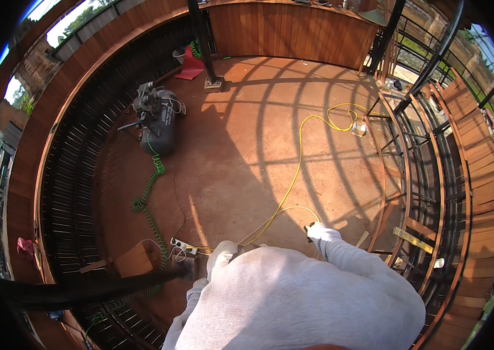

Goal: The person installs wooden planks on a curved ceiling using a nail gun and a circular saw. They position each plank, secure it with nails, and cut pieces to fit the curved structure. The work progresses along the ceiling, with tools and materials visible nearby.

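Note:
My right arm, in a pale sleeve [334, 245], reaches forward and down. At its end my right hand [310, 231] looks dark and small, its fingers mostly hidden. A yellow cable [300, 153] lies across the floor, and a loop of it runs up to that hand; whether the hand grips it is unclear. My left sleeve [194, 291] shows beside a black post [101, 287], but the left hand is hidden. Ahead of it, on the floor, lies a white power strip [183, 246] with cords plugged in.
A black air compressor [158, 125] stands at left, with a coiled green hose [152, 175] trailing toward me. Curved slatted benches line the left side. Curved metal framing [408, 169] stands at right, with a yellow spirit level [413, 240] on it. A wooden board [136, 261] lies near left.

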Tool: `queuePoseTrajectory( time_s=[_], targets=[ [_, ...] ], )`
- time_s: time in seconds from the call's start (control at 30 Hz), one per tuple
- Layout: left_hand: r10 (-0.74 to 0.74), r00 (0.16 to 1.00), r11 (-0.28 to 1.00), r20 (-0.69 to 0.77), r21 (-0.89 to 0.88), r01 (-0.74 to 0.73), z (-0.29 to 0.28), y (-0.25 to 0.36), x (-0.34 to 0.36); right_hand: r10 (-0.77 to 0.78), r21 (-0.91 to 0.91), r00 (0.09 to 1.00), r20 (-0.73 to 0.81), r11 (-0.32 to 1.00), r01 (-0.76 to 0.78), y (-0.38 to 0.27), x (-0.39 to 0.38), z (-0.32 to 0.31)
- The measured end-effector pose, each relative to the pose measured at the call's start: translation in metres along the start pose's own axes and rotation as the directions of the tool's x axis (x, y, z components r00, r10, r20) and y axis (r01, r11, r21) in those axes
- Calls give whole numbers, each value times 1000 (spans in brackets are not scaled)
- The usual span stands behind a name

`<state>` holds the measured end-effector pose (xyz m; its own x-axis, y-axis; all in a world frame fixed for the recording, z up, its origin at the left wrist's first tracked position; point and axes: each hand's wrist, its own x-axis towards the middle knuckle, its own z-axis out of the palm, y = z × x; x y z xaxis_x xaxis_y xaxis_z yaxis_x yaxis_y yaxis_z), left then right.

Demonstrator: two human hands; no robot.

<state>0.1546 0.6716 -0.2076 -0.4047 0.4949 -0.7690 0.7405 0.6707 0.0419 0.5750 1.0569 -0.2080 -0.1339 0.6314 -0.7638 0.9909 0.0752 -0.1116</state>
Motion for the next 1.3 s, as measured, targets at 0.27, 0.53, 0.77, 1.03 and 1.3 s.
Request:
queuePoseTrajectory(
  time_s=[0.27,0.53,0.77,1.03,1.3],
  targets=[
    [214,977,893,20,401,-204,-175,106,86,204,88,970,133,972,-217,39,-29,40],
    [320,928,903,193,234,-360,-241,175,248,269,158,930,251,936,-314,15,51,-30],
    [148,968,984,205,68,-165,-406,220,353,188,258,980,-72,952,-164,-44,206,-166],
    [14,906,309,424,-863,399,-504,359,478,23,594,857,-514,731,337,-217,191,-429],
    [527,829,835,187,-296,-464,-636,677,396,-117,471,854,-507,792,388,-231,305,-547]
  ],
)
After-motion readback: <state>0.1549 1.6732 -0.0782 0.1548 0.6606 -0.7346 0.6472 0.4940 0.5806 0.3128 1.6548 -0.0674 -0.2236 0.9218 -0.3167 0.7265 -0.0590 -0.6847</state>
